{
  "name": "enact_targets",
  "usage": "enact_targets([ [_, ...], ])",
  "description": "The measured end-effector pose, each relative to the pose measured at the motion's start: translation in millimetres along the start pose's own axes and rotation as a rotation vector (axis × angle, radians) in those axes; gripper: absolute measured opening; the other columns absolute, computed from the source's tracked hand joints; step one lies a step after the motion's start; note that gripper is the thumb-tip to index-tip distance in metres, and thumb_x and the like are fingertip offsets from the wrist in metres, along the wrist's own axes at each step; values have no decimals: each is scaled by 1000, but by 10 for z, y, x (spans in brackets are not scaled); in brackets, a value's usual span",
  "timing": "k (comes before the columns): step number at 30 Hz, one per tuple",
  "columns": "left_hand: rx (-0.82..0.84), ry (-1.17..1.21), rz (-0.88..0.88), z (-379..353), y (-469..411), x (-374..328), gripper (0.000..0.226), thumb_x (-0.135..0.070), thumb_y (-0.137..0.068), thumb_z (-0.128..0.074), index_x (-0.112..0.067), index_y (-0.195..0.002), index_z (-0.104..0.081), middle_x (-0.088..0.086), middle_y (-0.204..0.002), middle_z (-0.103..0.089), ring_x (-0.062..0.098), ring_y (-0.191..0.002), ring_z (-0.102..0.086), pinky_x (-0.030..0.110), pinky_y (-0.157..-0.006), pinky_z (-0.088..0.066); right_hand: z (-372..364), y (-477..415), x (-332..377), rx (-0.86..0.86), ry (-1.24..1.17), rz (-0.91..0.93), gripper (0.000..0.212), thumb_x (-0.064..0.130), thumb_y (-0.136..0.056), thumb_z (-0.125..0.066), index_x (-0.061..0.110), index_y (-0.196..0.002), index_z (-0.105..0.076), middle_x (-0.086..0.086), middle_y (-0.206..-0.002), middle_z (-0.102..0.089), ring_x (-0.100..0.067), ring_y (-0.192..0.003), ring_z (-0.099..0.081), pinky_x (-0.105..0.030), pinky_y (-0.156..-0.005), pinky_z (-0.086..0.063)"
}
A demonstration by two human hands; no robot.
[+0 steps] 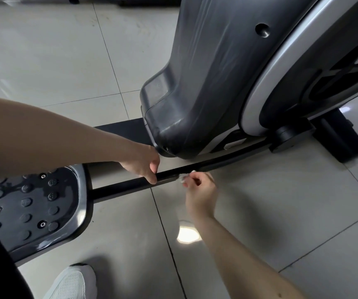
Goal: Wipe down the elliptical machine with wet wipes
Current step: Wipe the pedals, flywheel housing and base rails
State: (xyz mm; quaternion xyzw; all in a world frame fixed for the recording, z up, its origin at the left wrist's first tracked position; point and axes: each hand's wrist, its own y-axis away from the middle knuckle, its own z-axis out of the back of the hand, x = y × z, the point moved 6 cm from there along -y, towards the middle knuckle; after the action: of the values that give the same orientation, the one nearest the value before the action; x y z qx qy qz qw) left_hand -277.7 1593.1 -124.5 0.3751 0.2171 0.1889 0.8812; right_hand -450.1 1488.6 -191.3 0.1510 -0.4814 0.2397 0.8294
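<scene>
Head camera view, looking down at two bare forearms reaching to the low frame of an elliptical machine (206, 61) on a glossy tiled floor (55, 61). The left hand (140, 166) comes in from the left, its fingers (153, 180) curled over a slim black bar (119, 189) and gripping it from above. Just right of those fingers, the right hand (199, 194) pinches a small crumpled white wet wipe (182, 178) between thumb and fingertips, holding it against the near edge of the same bar. The hands are close but apart, with a short bare stretch of bar between them.

Left of the left fingers, the bar runs down to a dark foot pedal (33, 208) with raised studs and a silver rim. Beyond both sets of fingers rises the machine's dark grey housing (184, 117), shiny and streaked, with a silver ring (266, 83) curving along its right side. Past the right fingers, the bar continues up and to the right toward a black floor stabiliser (342, 139). Well below the left fingers, at the bottom edge, sits the toe of a white shoe (74, 283). A bright patch of reflected light (187, 234) lies on the floor just left of the right forearm.
</scene>
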Motion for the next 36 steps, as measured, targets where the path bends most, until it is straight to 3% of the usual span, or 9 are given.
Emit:
enact_targets([
  [5, 1, 34, -12, -26, 40, 33, 35, -57, -89, -66, -30, -112, -72, -10, -109, -68, 11, -103, -61, 34, -95, -53, 72, 12, 145, 28, 4, -7, 15, 7, -87, -74, 21, -82, -72, 5, -82, -70, -14, -79, -69, -33, -71, -57],
  [7, -18, 25, -12, -36, 42, 44, 36, -55, -92, -65, -27, -114, -71, -11, -109, -65, 12, -103, -60, 34, -95, -52, 267, -196, -2, -88, -31, -128, 26, 8, -88, -73, 30, -77, -65, 4, -76, -71, -20, -75, -70, -40, -70, -59],
  [11, -49, 58, -19, -59, 40, 62, 32, -55, -92, -64, -29, -111, -67, -15, -102, -58, 16, -103, -60, 38, -96, -53, 335, -269, -128, -205, -196, -307, 38, -8, -87, -70, 28, -75, -67, -2, -75, -71, -22, -71, -73, -48, -73, -64],
  [18, -26, 9, -31, -7, 59, 4, 38, -53, -94, -64, -25, -118, -71, -10, -112, -65, 12, -103, -58, 31, -94, -50, -92, 169, 203, 35, -283, -263, 29, -7, -88, -65, 18, -76, -70, -3, -68, -72, -13, -64, -73, -22, -62, -57],
  [22, -34, 41, -30, -19, 72, 4, 38, -52, -95, -64, -23, -120, -70, -10, -113, -65, 13, -105, -59, 34, -99, -51, 263, -226, -84, -165, -290, -339, 37, -11, -91, -65, 21, -73, -67, -1, -64, -70, -29, -68, -74, -39, -70, -63],
  [24, -47, 38, -30, -20, 64, 6, 38, -51, -95, -64, -23, -120, -70, -10, -112, -63, 13, -105, -58, 33, -99, -51, 277, -229, -115, -211, -299, -390, 38, -15, -90, -62, 20, -75, -65, -2, -69, -68, -34, -72, -74, -33, -66, -62],
  [29, -13, 24, -36, 5, 25, 4, 36, -53, -93, -66, -26, -115, -72, -12, -109, -68, 11, -103, -61, 35, -98, -52, -171, 249, 157, 31, -325, -350, 33, -13, -87, -64, 18, -76, -67, -8, -75, -73, -24, -68, -75, -20, -60, -56],
  [34, -11, 36, -58, -1, -5, 28, 35, -53, -92, -67, -26, -112, -74, -8, -107, -71, 9, -102, -62, 34, -97, -53, 195, -172, -69, -134, -312, -427, 28, -13, -92, -62, 12, -81, -67, -10, -79, -70, -20, -62, -71, -17, -56, -54],
  [36, -5, 33, -61, -5, -25, 21, 35, -53, -92, -67, -25, -112, -74, -7, -107, -72, 10, -102, -62, 33, -96, -53, 150, -66, 17, -116, -272, -406, 25, -12, -90, -64, 12, -85, -68, -8, -78, -71, -24, -68, -73, -18, -57, -56],
])
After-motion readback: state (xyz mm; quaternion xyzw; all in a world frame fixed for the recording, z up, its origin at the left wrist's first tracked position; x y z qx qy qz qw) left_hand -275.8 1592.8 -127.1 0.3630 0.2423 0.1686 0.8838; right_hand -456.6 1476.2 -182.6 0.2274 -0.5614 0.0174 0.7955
